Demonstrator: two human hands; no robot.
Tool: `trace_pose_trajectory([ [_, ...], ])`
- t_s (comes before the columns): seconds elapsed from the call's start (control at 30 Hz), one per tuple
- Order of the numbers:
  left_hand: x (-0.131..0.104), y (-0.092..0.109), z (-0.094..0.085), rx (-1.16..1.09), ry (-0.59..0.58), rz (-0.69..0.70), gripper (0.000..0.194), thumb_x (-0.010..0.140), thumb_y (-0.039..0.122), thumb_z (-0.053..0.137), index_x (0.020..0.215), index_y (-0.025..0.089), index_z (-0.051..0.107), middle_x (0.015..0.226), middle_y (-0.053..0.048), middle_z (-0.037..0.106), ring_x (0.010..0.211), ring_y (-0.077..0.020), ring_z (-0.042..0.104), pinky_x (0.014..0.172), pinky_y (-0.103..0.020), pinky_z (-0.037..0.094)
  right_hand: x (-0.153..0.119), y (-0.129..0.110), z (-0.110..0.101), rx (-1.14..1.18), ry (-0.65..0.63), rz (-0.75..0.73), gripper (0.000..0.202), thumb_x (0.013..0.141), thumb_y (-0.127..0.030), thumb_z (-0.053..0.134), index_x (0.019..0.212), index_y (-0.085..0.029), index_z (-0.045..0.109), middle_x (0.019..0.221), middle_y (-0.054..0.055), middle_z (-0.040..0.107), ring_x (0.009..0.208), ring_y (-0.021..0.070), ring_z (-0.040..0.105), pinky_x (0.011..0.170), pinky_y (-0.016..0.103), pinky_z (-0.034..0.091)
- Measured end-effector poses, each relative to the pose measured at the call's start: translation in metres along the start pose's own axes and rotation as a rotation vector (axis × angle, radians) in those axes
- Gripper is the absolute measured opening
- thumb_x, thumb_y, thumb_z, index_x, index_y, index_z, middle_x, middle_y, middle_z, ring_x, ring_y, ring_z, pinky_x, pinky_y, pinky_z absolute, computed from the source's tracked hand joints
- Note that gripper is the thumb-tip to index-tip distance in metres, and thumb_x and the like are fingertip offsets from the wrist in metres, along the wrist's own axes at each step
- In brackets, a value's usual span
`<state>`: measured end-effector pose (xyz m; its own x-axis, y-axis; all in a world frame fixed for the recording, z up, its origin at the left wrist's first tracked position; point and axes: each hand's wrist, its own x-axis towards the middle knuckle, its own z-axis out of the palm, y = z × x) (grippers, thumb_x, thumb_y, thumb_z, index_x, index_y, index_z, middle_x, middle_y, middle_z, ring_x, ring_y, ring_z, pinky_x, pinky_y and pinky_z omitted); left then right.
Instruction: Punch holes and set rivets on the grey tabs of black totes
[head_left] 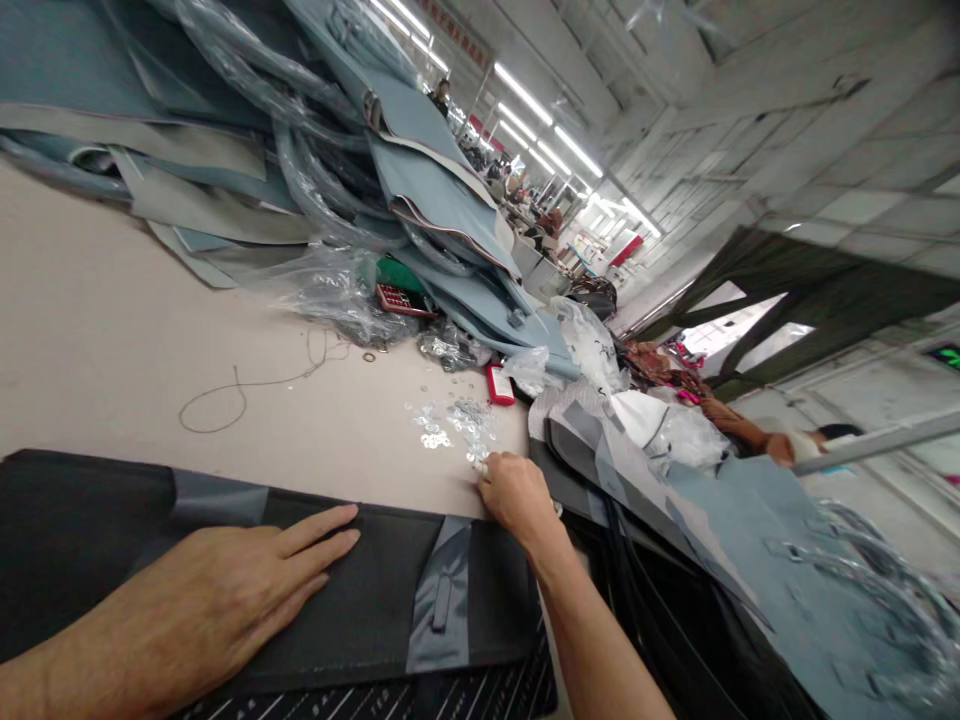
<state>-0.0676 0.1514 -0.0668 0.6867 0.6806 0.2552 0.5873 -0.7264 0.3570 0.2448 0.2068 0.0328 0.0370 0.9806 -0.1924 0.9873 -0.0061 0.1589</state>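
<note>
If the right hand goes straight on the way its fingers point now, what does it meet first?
Probably the scattered small shiny metal washers on the beige table: the right hand has its fingertips at their near edge already. Beyond lies a small red flat box, though depth is unclear.

There is a single view, taken from the person's head and looking forward and down across the surface (pixel 150 330). It is tilted, so the far edge of the surface and the hall's ceiling lights (pixel 525 95) run on a slant. The camera sits close: the left hand (pixel 247 590) and right hand (pixel 514 495) fill the lower part of the frame, with both forearms entering from the bottom edge. Beyond them the view reaches deep into a long workshop hall.
</note>
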Motion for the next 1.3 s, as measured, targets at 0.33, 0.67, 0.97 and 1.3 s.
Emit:
trace_pose_trajectory([
  [0.33, 0.008, 0.019, -0.032, 0.051, 0.049, 0.051, 0.046, 0.096, 0.009, 0.040, 0.131, 0.020, 0.067, 0.141, -0.011, 0.065, 0.080, -0.0212, 0.075, 0.068, -0.035, 0.060, -0.008, -0.011, -0.024, 0.199, -0.054, 0.023, 0.030, 0.097, -0.026, 0.044, 0.089, -0.013, 0.069, 0.073, 0.010, 0.072, 0.069, 0.0202, 0.068, 0.063, 0.026, 0.044],
  [0.67, 0.012, 0.024, -0.042, 0.082, -0.041, 0.012, 0.038, 0.095, 0.012, 0.054, 0.131, 0.021, 0.062, 0.138, -0.008, 0.065, 0.077, -0.0204, 0.072, 0.063, -0.035, 0.056, -0.037, -0.101, -0.012, 0.729, -0.193, -0.229, 0.024, 0.089, -0.023, 0.050, 0.066, -0.021, 0.050, 0.057, -0.005, 0.046, 0.054, 0.0111, 0.041, 0.052, 0.025, 0.027],
  [0.97, 0.011, 0.022, -0.037, 0.068, -0.018, 0.018, 0.032, 0.095, 0.016, 0.056, 0.126, 0.021, 0.062, 0.135, -0.006, 0.066, 0.075, -0.0201, 0.071, 0.062, -0.036, 0.056, -0.040, -0.109, -0.002, 0.587, -0.081, -0.200, 0.022, 0.086, -0.018, 0.055, 0.067, -0.021, 0.047, 0.057, -0.005, 0.045, 0.056, 0.0115, 0.039, 0.055, 0.026, 0.024],
  [1.3, 0.010, 0.021, -0.032, 0.154, 0.053, 0.075, 0.043, 0.095, 0.018, 0.054, 0.138, 0.016, 0.059, 0.151, -0.008, 0.058, 0.068, -0.0186, 0.070, 0.059, -0.039, 0.057, -0.031, -0.114, -0.012, 0.523, -0.160, -0.142, 0.025, 0.085, -0.016, 0.057, 0.063, -0.021, 0.045, 0.057, -0.005, 0.045, 0.055, 0.0116, 0.039, 0.054, 0.027, 0.023],
])
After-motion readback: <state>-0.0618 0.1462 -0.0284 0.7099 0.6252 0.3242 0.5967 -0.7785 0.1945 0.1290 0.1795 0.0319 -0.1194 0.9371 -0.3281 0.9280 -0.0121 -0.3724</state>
